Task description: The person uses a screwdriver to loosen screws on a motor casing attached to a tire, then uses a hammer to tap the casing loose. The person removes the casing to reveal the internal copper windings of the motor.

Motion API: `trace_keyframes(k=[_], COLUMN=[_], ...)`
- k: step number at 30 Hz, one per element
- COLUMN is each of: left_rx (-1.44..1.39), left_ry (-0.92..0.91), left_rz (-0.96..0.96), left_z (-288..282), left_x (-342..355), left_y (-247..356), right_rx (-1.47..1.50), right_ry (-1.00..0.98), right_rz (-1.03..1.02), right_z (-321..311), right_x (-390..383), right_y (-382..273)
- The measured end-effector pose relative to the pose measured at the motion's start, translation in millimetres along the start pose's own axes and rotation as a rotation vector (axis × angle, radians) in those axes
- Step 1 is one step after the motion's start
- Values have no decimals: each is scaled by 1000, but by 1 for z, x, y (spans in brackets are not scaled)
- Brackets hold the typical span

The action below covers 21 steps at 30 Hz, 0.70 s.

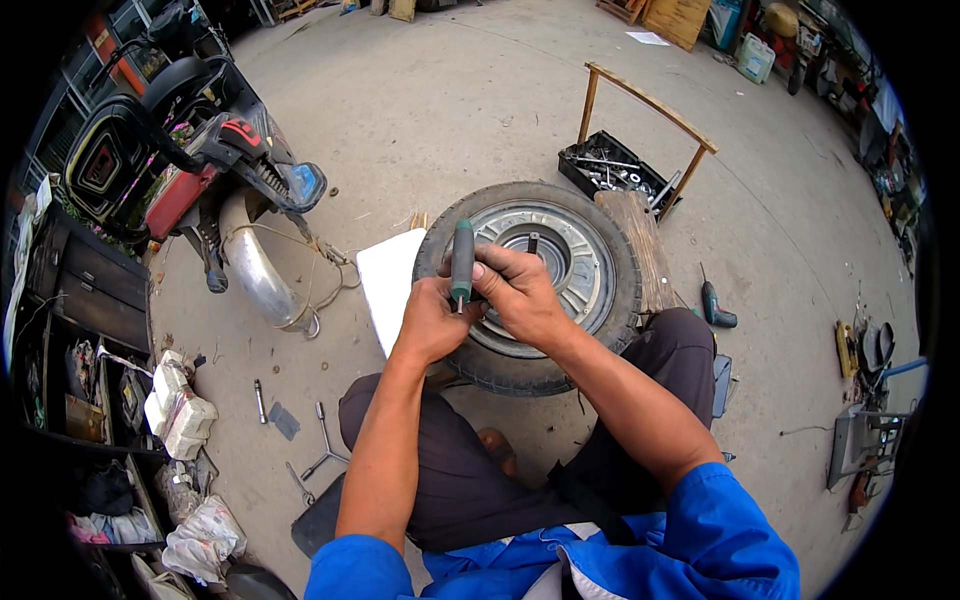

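Note:
Both hands are raised over a tyre on a metal hub wheel, between my knees. My right hand is closed on a green-handled screwdriver, thumb against it; the handle stands toward the top of the picture, with a short metal end showing below. My left hand is closed around the lower part of that tool, its fingertips partly hidden. A short axle sticks up from the hub. A white board lies left of the tyre and a wooden plank lies at its right.
A scooter with cord stands at upper left, shelves with bags at left. A black toolbox with a wooden frame is beyond the tyre. A drill lies right; wrenches lie left of my knee. More tools lie far right.

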<state>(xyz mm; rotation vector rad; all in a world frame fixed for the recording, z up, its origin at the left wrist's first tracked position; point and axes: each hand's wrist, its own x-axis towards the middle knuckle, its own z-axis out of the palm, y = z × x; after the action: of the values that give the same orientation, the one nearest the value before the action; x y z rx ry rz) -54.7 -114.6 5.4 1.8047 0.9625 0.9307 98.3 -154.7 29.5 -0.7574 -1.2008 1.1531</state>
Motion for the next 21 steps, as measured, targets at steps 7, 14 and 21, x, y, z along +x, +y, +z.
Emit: trace_keyframes(k=[7,14,21], left_rx=[209,356,651], left_ry=[-3,-87,-164], left_rz=[-22,-96,-150], left_z=[-2,-5,-2], left_x=[-1,1,-2], left_y=[8,14,13], right_rx=[-28,-82,52], right_ry=[80,8,-17], right_rz=[-105,-84,-71], right_z=[8,-5,3], right_x=[2,2,2], right_y=[0,5,5])
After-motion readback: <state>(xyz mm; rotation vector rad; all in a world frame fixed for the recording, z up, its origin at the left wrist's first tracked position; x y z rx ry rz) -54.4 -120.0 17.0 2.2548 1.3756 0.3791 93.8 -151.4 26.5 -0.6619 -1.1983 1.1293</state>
